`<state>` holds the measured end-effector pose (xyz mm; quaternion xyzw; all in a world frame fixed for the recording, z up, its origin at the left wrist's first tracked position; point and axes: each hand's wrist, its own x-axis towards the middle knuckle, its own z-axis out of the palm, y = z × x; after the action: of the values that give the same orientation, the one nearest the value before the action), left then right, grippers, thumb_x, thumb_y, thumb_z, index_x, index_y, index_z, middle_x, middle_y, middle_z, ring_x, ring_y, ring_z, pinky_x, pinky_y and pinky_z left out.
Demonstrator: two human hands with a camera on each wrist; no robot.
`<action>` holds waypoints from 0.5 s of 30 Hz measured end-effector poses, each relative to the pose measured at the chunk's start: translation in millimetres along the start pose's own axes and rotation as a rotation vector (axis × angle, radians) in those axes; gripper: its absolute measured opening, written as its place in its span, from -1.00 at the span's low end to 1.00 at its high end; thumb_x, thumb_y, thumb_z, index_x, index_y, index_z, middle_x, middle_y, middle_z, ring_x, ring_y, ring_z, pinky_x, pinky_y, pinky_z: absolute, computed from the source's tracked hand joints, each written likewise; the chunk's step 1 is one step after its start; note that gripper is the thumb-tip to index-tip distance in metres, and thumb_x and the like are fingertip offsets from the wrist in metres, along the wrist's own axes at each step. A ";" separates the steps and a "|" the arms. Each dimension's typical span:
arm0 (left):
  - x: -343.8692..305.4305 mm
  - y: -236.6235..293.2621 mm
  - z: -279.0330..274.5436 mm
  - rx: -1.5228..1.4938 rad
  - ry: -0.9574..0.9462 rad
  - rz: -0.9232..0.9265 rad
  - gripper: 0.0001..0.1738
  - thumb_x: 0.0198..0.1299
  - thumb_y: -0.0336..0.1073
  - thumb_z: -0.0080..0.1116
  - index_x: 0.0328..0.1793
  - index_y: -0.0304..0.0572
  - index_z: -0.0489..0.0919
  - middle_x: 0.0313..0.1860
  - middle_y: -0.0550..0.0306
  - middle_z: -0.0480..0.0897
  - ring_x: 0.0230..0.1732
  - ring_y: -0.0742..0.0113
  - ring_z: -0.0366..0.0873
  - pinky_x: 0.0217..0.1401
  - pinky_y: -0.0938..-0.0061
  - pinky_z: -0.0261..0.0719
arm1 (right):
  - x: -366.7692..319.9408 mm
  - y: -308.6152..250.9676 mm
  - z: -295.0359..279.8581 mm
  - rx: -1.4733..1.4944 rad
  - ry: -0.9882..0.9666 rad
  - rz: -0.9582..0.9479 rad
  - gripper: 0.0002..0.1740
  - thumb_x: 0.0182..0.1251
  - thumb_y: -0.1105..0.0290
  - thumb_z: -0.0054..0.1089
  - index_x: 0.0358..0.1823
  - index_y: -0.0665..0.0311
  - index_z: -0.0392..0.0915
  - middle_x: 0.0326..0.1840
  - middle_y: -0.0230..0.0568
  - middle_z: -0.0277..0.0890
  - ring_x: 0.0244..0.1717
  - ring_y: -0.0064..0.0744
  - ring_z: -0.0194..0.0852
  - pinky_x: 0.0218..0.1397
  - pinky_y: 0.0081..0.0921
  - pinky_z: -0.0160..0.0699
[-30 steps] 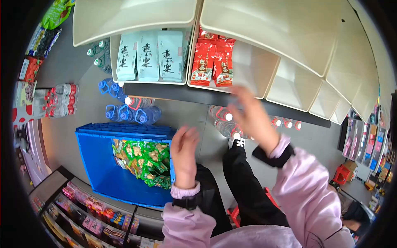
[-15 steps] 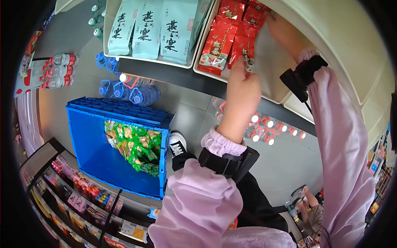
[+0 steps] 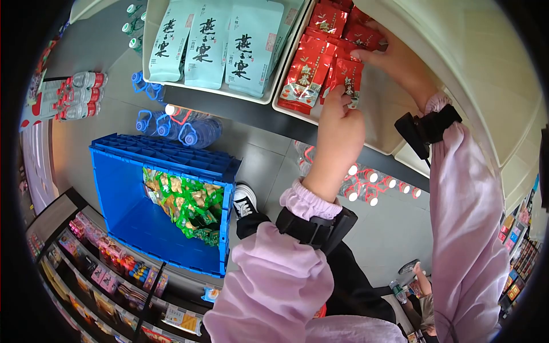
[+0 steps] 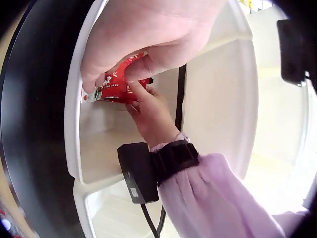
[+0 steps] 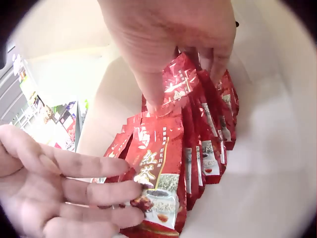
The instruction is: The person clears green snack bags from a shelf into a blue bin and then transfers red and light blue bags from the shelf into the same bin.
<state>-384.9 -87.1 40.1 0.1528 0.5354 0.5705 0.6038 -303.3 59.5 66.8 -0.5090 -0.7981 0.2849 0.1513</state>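
A row of red tea packets [image 3: 309, 66] stands in a white shelf bin [image 3: 384, 123]. My left hand [image 3: 340, 128] pinches the front red packet [image 3: 350, 79] between thumb and fingers; the left wrist view shows that packet [image 4: 116, 87] under my left hand [image 4: 148, 39]. My right hand [image 3: 394, 60] reaches in from the right and grips the tops of the packets behind, thumb on one side, fingers on the other. The right wrist view has my right hand [image 5: 173, 39] on the packet tops, my left hand [image 5: 44, 183] at the front packet [image 5: 156, 183].
Pale teal bags [image 3: 206, 40] fill the bin to the left. On the floor below stands a blue crate [image 3: 131, 217] with green snack packets [image 3: 191, 208]. Large water bottles [image 3: 183, 128] and small red-capped bottles [image 3: 372, 183] lie under the shelf. A stocked low shelf [image 3: 114, 268] is at lower left.
Both hands rose from in front of me into the bin of red packets. My left hand took the front packet and my right hand closed on the packets behind.
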 end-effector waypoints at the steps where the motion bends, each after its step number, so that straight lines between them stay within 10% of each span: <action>1: 0.0 0.7 0.2 -0.014 -0.004 -0.003 -0.44 -0.02 -0.51 -0.19 0.21 -0.56 0.20 0.02 -0.17 0.41 -0.01 0.25 0.38 0.04 0.49 0.34 | -3.6 0.1 1.4 0.032 -0.009 0.020 -0.40 0.01 0.18 0.29 0.04 0.39 0.39 -0.14 -0.14 0.49 -0.18 -0.34 0.43 -0.11 -0.47 0.39; 15: -2.0 0.6 2.2 -0.035 0.014 0.020 -0.43 -0.06 -0.52 -0.18 0.18 -0.56 0.23 0.01 -0.21 0.40 0.01 0.23 0.37 0.05 0.47 0.35 | -24.7 14.7 7.1 0.052 -0.063 -0.275 -0.51 -0.01 0.17 0.30 -0.16 0.43 0.48 -0.33 -0.16 0.52 -0.28 -0.37 0.47 -0.23 -0.54 0.41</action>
<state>-383.0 -87.7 42.4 0.1436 0.5281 0.5868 0.5968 -285.7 39.9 53.5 -0.3816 -0.8570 0.2978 0.1767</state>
